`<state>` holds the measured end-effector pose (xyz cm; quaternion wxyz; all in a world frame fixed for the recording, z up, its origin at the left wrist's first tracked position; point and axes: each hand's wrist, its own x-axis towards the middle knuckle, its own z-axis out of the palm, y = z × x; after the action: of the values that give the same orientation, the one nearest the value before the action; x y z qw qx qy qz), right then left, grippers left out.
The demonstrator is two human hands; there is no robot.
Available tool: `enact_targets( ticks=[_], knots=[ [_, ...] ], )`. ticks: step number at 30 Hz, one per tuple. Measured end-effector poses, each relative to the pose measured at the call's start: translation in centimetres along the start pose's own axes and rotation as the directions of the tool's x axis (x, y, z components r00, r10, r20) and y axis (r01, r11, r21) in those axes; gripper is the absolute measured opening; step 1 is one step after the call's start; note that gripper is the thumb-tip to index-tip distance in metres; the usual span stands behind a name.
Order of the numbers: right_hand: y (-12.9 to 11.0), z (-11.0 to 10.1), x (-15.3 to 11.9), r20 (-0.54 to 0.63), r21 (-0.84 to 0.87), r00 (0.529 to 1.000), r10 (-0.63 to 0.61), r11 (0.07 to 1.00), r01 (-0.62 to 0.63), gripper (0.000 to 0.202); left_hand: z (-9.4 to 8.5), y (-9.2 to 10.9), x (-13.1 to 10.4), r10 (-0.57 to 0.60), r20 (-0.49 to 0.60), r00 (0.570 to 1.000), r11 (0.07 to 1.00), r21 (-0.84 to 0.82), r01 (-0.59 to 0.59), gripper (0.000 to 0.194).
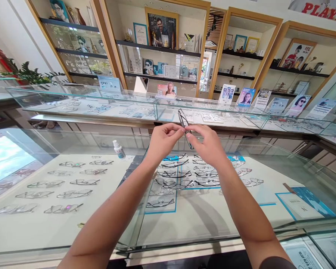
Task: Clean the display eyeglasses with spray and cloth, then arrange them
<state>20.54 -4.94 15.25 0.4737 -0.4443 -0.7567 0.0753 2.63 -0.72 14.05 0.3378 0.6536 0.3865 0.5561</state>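
A pair of dark-rimmed eyeglasses [181,116] is held up on edge over the glass display case, seen nearly side-on. My left hand [166,140] pinches the glasses near their middle with thumb and forefinger. From the other side, my right hand [204,141] grips them too, its fingertips close to the left ones. Below both hands, several dark-framed glasses [180,174] lie in rows inside the case, partly hidden by my forearms. What part of the frame each fingertip presses on is too small to tell.
A small white spray bottle [118,150] stands left of my hands. More eyeglasses [74,193] rest in rows at the left. Behind runs a second glass counter [100,108] with standing cards, and shelves [156,48] line the wall. A leaflet [299,205] lies at right.
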Motion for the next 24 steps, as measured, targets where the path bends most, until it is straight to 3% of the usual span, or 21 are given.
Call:
enact_targets(
  ticks=[6,11,14,18,24],
  knots=[
    [1.3,0.3,-0.4,0.058,0.102,0.994,0.092,0.99,-0.097,0.022,0.1,-1.6,1.2,-0.022,0.058,0.998,0.999,0.045,0.019,0.027],
    [5.4,0.4,-2.1,0.03,0.13,0.997,0.064,0.989,-0.067,0.018,-0.1,-3.6,2.4,0.012,0.111,0.994,0.961,0.273,-0.042,0.019],
    [9.0,0.4,-3.5,-0.052,0.045,0.994,0.094,0.995,-0.092,0.024,-0.5,-5.4,3.4,0.012,0.16,0.987,0.819,0.565,-0.102,0.017],
    [13.1,0.5,-4.7,-0.045,-0.184,0.971,0.233,0.954,-0.237,0.038,-0.6,-8.5,4.6,-0.092,0.258,0.962,0.483,0.856,-0.183,0.027],
    [15.2,0.6,-4.9,-0.015,-0.268,0.934,0.356,0.899,-0.347,0.052,-0.2,-13.1,5.3,-0.188,0.349,0.918,0.358,0.895,-0.267,0.033]
  ],
)
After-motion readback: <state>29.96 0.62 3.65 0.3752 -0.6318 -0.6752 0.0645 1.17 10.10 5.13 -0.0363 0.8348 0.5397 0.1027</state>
